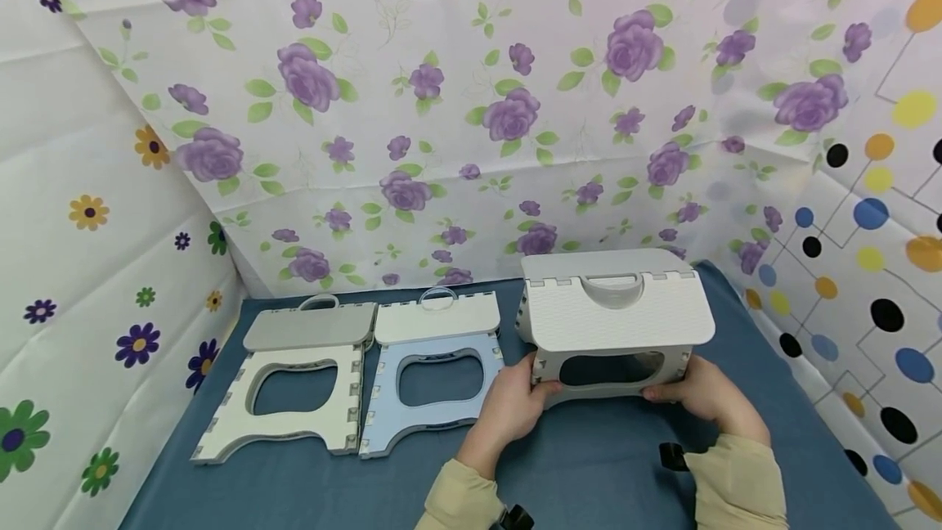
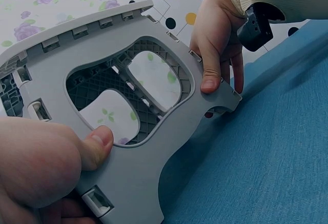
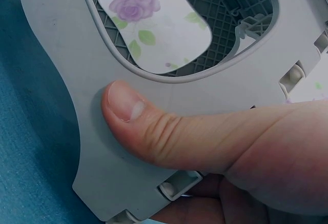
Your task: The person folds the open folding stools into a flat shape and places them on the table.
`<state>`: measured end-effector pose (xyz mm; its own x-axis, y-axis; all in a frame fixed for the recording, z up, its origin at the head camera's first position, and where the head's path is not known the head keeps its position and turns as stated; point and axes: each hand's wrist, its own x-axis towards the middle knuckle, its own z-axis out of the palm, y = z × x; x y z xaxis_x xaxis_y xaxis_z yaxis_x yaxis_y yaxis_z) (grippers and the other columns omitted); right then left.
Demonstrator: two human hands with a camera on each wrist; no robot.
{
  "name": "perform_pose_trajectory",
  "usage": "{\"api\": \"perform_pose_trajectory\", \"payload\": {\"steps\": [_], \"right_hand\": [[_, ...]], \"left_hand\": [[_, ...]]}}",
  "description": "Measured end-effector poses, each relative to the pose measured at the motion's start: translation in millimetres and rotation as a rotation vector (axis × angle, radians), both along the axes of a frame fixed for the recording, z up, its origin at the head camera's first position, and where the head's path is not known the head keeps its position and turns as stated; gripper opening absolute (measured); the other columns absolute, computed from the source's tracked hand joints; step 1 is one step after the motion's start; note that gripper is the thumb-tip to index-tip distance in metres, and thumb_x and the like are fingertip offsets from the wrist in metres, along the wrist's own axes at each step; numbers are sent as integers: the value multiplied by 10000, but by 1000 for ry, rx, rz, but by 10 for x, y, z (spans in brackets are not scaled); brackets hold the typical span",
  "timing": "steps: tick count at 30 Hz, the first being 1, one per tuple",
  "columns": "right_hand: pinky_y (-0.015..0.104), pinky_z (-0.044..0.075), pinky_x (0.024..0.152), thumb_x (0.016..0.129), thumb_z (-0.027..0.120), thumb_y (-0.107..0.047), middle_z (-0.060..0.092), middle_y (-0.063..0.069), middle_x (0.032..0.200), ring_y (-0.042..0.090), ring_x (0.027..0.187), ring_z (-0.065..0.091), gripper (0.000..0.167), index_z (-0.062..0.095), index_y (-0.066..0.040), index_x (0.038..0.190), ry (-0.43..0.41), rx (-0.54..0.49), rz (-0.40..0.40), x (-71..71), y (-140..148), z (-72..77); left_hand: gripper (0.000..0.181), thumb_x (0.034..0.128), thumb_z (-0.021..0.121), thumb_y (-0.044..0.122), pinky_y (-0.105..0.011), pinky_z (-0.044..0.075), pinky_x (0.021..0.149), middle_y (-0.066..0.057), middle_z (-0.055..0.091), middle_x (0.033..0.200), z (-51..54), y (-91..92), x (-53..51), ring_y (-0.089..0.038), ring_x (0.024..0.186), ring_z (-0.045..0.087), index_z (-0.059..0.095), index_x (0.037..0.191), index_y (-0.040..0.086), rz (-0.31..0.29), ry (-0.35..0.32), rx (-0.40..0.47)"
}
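A grey-and-white folding step stool [image 1: 625, 317] stands unfolded at the right of the table, its two-part top slightly peaked along the hinge and its handle folded in. My left hand [image 1: 511, 403] grips the left side of the near leg panel, thumb on its front face. On the right side my right hand [image 1: 714, 399] holds the same panel, thumb pressed near the lower corner. In the left wrist view both thumbs lie beside the panel's cut-out [image 2: 169, 88], while most other fingers are hidden behind it. The right wrist view shows the right thumb [image 3: 154, 126] flat on grey plastic.
Two folded stools lie side by side at the left: one white with a grey top panel [image 1: 309, 330], one light blue [image 1: 379, 411] with a white top panel. A blue cloth [image 1: 589, 473] covers the table. Patterned sheets [image 1: 471, 137] enclose the back and sides.
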<state>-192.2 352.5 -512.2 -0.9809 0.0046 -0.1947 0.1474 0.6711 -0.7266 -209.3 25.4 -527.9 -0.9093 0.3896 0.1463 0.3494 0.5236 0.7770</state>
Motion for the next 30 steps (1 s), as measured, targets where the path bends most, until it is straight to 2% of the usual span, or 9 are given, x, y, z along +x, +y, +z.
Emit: {"api": "perform_pose_trajectory", "payload": {"steps": [6, 14, 22, 26, 30], "right_hand": [[700, 444, 1027, 849, 948, -322, 594, 377, 1383, 550, 1273, 563, 881, 508, 156, 1444, 5, 5, 4, -12, -2, 12], [715, 420, 1051, 831, 958, -358, 549, 391, 1432, 563, 1310, 530, 969, 456, 146, 1489, -13, 7, -4, -34, 15, -3], [719, 432, 1029, 824, 956, -406, 567, 391, 1405, 576, 1290, 539, 985, 469, 153, 1473, -25, 28, -8, -44, 24, -28], [711, 446, 1020, 799, 965, -442, 594, 378, 1381, 574, 1282, 553, 1009, 493, 155, 1462, -36, 25, -13, -34, 18, -28], [713, 446, 1023, 787, 971, -448, 592, 381, 1388, 579, 1288, 552, 1028, 491, 153, 1469, -21, 24, -7, -25, 5, -24]], "left_hand": [[403, 1036, 745, 334, -408, 590, 844, -85, 771, 1159, 8, -2, -21, -235, 1011, 749, 664, 1361, 109, -1, 2, -4], [379, 1032, 753, 306, -410, 588, 837, -84, 769, 1157, 7, 2, -14, -229, 1007, 746, 668, 1347, 112, 5, -8, -9], [376, 1027, 760, 294, -424, 591, 864, -78, 771, 1178, 8, 14, -17, -231, 1043, 746, 674, 1346, 114, 10, -17, -6], [376, 1027, 759, 293, -397, 590, 823, -85, 774, 1164, -2, 10, -17, -199, 987, 749, 673, 1342, 106, 0, -22, 1], [365, 1035, 748, 293, -349, 559, 739, -84, 773, 1124, -30, -11, -12, -130, 856, 711, 670, 1334, 101, -12, -16, 15]]}}
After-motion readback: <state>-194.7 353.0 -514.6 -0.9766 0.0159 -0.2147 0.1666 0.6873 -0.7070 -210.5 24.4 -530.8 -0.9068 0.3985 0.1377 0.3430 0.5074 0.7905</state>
